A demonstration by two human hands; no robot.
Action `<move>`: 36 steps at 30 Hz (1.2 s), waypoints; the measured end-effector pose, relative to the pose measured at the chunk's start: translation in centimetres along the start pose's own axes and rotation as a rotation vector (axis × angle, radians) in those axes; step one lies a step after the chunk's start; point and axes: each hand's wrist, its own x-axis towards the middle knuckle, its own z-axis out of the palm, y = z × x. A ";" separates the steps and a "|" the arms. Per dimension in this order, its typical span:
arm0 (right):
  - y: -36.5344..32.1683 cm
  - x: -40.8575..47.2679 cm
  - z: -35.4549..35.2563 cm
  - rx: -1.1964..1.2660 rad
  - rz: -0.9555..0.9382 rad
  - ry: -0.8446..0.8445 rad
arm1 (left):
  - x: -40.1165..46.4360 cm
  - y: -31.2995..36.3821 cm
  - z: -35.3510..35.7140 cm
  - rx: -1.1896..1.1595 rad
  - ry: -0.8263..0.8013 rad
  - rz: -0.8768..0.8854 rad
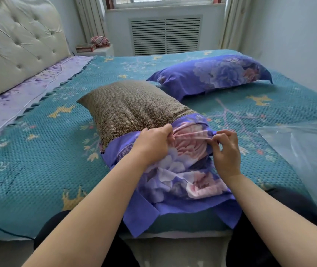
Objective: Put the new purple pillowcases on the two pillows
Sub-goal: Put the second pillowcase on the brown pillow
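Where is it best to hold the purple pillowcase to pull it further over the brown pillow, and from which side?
Grip the bunched open hem of the purple pillowcase, where the left hand and right hand already pinch it. Come from the near, covered end and probably pull away, toward the bare end of the brown pillow, because the opening faces that way.

We grip the bunched edge of a purple floral pillowcase [175, 170] with our left hand [153, 144] and pinch it with our right hand [226, 149], half covering a brown patterned pillow [132, 108] on the teal quilted bed [38, 160]. A second, purple-cased pillow [211, 75] lies far right.
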 end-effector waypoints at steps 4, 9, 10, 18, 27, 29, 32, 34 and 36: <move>-2.6 2.3 0.3 0.076 0.075 0.016 | 0.4 -0.6 -1.2 -0.098 0.005 -0.051; -5.7 6.8 1.9 0.131 0.219 -0.231 | 0.9 -2.0 -0.7 -0.255 0.093 -0.222; -6.3 7.9 2.0 0.156 0.225 -0.318 | 0.8 -2.4 -0.4 -0.275 0.099 -0.255; -9.0 11.3 3.1 0.421 0.250 -0.795 | 1.8 -0.4 -0.8 -0.054 0.145 -0.076; -4.8 9.3 0.3 0.039 0.120 -0.714 | 4.2 -0.7 -0.5 -0.012 0.061 -0.074; -4.4 8.1 0.0 -0.030 0.141 -0.613 | 4.8 -0.1 -0.1 -0.107 0.017 -0.022; -3.7 6.1 -0.2 -0.022 0.209 -0.461 | 5.1 0.5 0.4 -0.249 -0.073 0.036; -2.7 4.8 -0.5 0.042 0.271 -0.360 | 5.2 0.6 0.7 -0.258 -0.100 0.002; -1.4 3.6 -0.7 0.133 0.345 -0.374 | 5.2 0.6 1.0 -0.269 -0.078 -0.039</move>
